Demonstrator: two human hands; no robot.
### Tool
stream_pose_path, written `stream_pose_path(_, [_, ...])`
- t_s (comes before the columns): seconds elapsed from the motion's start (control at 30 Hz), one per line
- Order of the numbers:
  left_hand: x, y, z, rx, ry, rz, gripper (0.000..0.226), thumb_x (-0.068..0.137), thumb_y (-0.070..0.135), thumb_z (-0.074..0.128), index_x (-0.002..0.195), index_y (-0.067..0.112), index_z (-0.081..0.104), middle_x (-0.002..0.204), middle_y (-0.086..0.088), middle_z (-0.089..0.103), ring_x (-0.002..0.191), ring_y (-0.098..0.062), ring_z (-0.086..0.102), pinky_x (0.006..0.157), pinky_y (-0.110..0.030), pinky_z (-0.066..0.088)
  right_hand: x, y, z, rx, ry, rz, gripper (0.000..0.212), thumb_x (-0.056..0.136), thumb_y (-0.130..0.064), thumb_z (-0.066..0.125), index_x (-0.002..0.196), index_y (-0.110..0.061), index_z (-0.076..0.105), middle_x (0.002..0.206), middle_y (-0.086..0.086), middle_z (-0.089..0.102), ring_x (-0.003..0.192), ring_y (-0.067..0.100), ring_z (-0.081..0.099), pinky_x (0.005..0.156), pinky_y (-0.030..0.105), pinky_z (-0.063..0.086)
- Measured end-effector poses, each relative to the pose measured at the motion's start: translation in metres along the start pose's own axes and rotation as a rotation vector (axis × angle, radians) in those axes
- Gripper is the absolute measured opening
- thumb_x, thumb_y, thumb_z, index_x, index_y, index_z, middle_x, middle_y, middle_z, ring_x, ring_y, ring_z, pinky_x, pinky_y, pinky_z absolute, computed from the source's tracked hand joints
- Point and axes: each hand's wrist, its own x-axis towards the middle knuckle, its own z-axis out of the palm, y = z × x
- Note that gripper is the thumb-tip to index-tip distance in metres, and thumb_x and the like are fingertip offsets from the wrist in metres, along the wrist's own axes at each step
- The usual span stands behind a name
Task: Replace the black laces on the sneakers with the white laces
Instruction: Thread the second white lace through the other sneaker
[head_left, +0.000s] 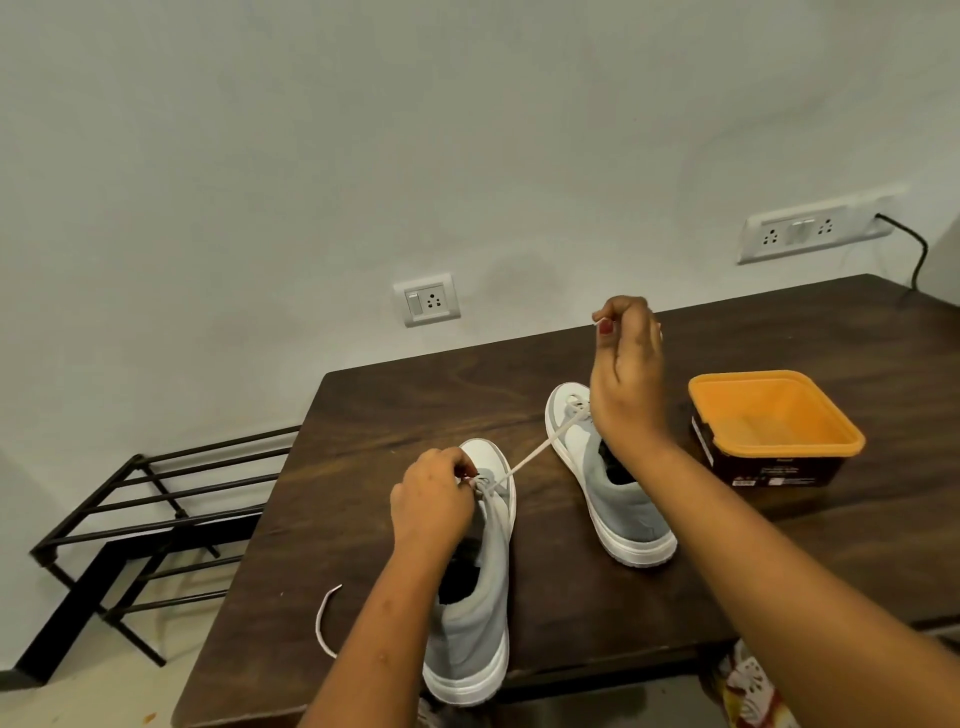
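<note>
Head view: two sneakers stand on the dark brown wooden desk (389, 415), toes pointing away. The nearer grey-and-white sneaker (483, 623) sits by the front edge, and the farther grey-and-white sneaker (623, 499) stands well apart to its right, near the tub. A white lace (530, 458) runs taut from the nearer shoe's upper eyelets, slanting up across the farther shoe's toe. A loose white lace end (322, 618) curls on the desk to the left, and whether it belongs to the same lace is hidden by the forearm.

The square orange plastic tub (774, 421) with its dark label band shows only its own orange floor.

The left hand (431, 499) is curled, fingertips pinching the lace at the eyelets. The right hand (628, 364) is raised high, thumb and forefinger nipping the lace's tip.
</note>
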Motion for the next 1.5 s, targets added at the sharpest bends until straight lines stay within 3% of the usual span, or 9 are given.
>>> stream_pose_path(0.27, [0.003, 0.002, -0.010, -0.053, -0.101, -0.055, 0.019, 0.084, 0.021, 0.062, 0.101, 0.028, 0.063, 0.113, 0.005, 0.058, 0.103, -0.018, 0.056, 0.087, -0.038, 0.050, -0.011, 0.003, 0.011, -0.079, -0.093, -0.031, 0.012, 0.099, -0.008, 0.041, 0.101, -0.006, 0.053, 0.080, -0.005, 0.053, 0.070, 0.005, 0.047, 0.096, 0.045, 0.034])
stream_pose_path(0.47, [0.007, -0.017, -0.028, -0.119, -0.204, -0.141, 0.018, 0.075, 0.023, 0.074, 0.084, 0.030, 0.060, 0.095, 0.007, 0.062, 0.087, -0.010, 0.055, 0.073, -0.024, 0.043, -0.025, 0.020, 0.028, -0.037, -0.700, 0.151, 0.014, 0.094, -0.007, 0.054, 0.096, -0.017, 0.064, 0.080, -0.013, 0.058, 0.072, -0.004, 0.052, 0.067, 0.011, 0.039])
stream_pose_path(0.6, [0.009, -0.018, -0.029, -0.171, -0.239, -0.186, 0.015, 0.075, 0.014, 0.069, 0.077, 0.026, 0.062, 0.088, 0.003, 0.064, 0.086, -0.015, 0.059, 0.077, -0.029, 0.052, -0.046, 0.033, 0.044, -0.155, -0.904, 0.260, 0.019, 0.091, -0.008, 0.058, 0.092, -0.023, 0.070, 0.070, -0.015, 0.059, 0.062, -0.009, 0.053, 0.060, 0.009, 0.038])
stream_pose_path(0.7, [0.008, -0.020, -0.030, -0.210, -0.305, -0.287, 0.012, 0.078, 0.010, 0.063, 0.083, 0.020, 0.064, 0.095, -0.005, 0.066, 0.089, -0.021, 0.063, 0.079, -0.036, 0.057, -0.058, 0.037, 0.053, -0.228, -0.940, 0.331, 0.023, 0.086, -0.006, 0.058, 0.088, -0.021, 0.075, 0.060, -0.017, 0.055, 0.058, -0.004, 0.051, 0.054, 0.011, 0.037])
stream_pose_path(0.93, [0.012, -0.030, -0.035, -0.330, -0.408, -0.347, 0.014, 0.086, 0.001, 0.059, 0.082, 0.011, 0.067, 0.076, -0.011, 0.061, 0.052, -0.014, 0.051, 0.040, -0.019, 0.042, -0.080, 0.038, 0.060, 0.082, -0.867, 0.645, 0.010, 0.087, -0.004, 0.064, 0.080, -0.007, 0.070, 0.063, 0.009, 0.063, 0.045, 0.006, 0.054, 0.048, 0.019, 0.045])
stream_pose_path(1.1, [0.008, -0.032, -0.037, -0.546, -0.449, -0.416, 0.017, 0.090, -0.004, 0.055, 0.079, 0.006, 0.064, 0.066, -0.008, 0.059, 0.042, -0.008, 0.053, 0.036, -0.016, 0.041, -0.085, 0.037, 0.063, -0.046, -0.900, 0.471, 0.008, 0.086, -0.010, 0.068, 0.082, -0.014, 0.073, 0.059, -0.001, 0.060, 0.050, 0.004, 0.051, 0.053, 0.007, 0.041])
stream_pose_path(1.2, [0.007, -0.027, -0.034, -0.522, -0.391, -0.401, 0.015, 0.087, -0.005, 0.057, 0.090, 0.006, 0.066, 0.083, -0.009, 0.063, 0.064, -0.015, 0.059, 0.047, -0.021, 0.049, -0.082, 0.037, 0.064, -0.057, -0.922, 0.465, 0.012, 0.087, -0.008, 0.066, 0.080, -0.015, 0.072, 0.061, 0.000, 0.061, 0.050, 0.003, 0.052, 0.054, 0.012, 0.043])
stream_pose_path(1.3, [0.008, -0.022, -0.030, -0.312, -0.285, -0.234, 0.017, 0.081, 0.006, 0.063, 0.080, 0.023, 0.066, 0.091, 0.001, 0.068, 0.085, -0.014, 0.060, 0.074, -0.025, 0.049, -0.076, 0.039, 0.063, -0.005, -0.902, 0.550, 0.010, 0.087, -0.004, 0.064, 0.082, -0.009, 0.072, 0.069, 0.009, 0.065, 0.060, 0.018, 0.057, 0.059, 0.026, 0.050])
stream_pose_path(1.5, [0.003, -0.001, -0.020, -0.155, -0.423, -0.164, 0.039, 0.078, 0.050, 0.068, 0.066, 0.013, 0.069, 0.059, 0.003, 0.057, 0.059, -0.009, 0.052, 0.053, -0.022, 0.038, -0.069, 0.047, 0.060, -0.145, -0.899, 0.427, 0.012, 0.084, -0.009, 0.067, 0.086, -0.016, 0.076, 0.076, -0.007, 0.066, 0.071, 0.004, 0.057, 0.057, 0.007, 0.039])
